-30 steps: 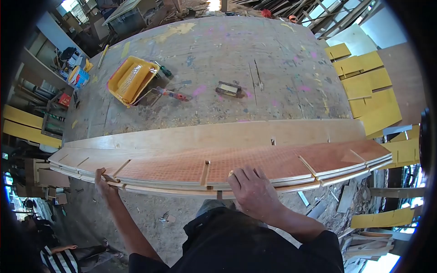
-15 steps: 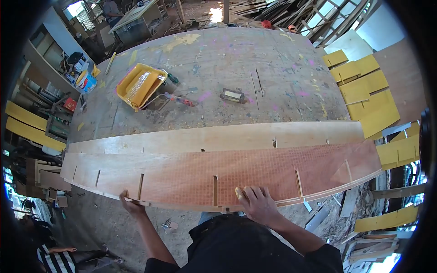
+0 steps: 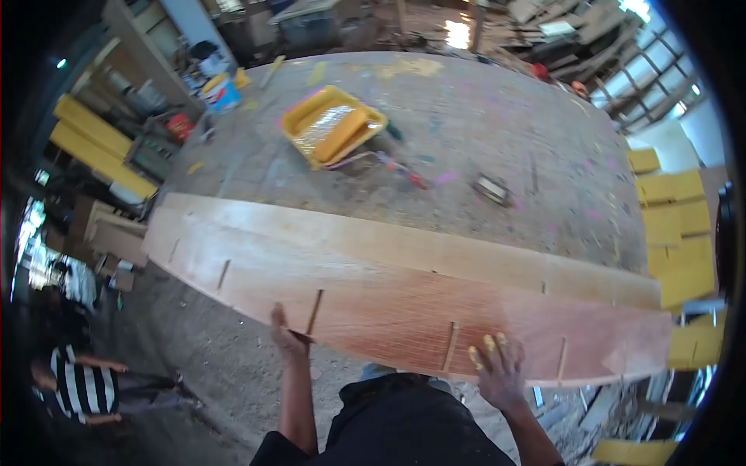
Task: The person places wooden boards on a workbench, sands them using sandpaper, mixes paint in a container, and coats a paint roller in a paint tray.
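A long reddish plywood panel (image 3: pixel 388 311) with several narrow slots lies along the near edge of the worktable, over a paler panel (image 3: pixel 435 247). My left hand (image 3: pixel 291 334) grips the panel's near edge beside a slot, thumb or fingertips showing above it and the rest hidden below. My right hand (image 3: pixel 500 373) rests on the near edge right of the middle slot, fingers spread flat on the surface, with yellow on the fingertips.
On the worktable (image 3: pixel 466 109) are a yellow paint tray (image 3: pixel 330 128) with a roller, a red-handled tool (image 3: pixel 404 172) and a small block-like tool (image 3: pixel 492 189). Yellow boards (image 3: pixel 676 233) stand at right. A person in a striped shirt (image 3: pixel 84 384) is at lower left.
The view has turned left, so the table looks tilted. The top panel now shows more of its face. My right fingers have spread out; my left hand still holds the edge.
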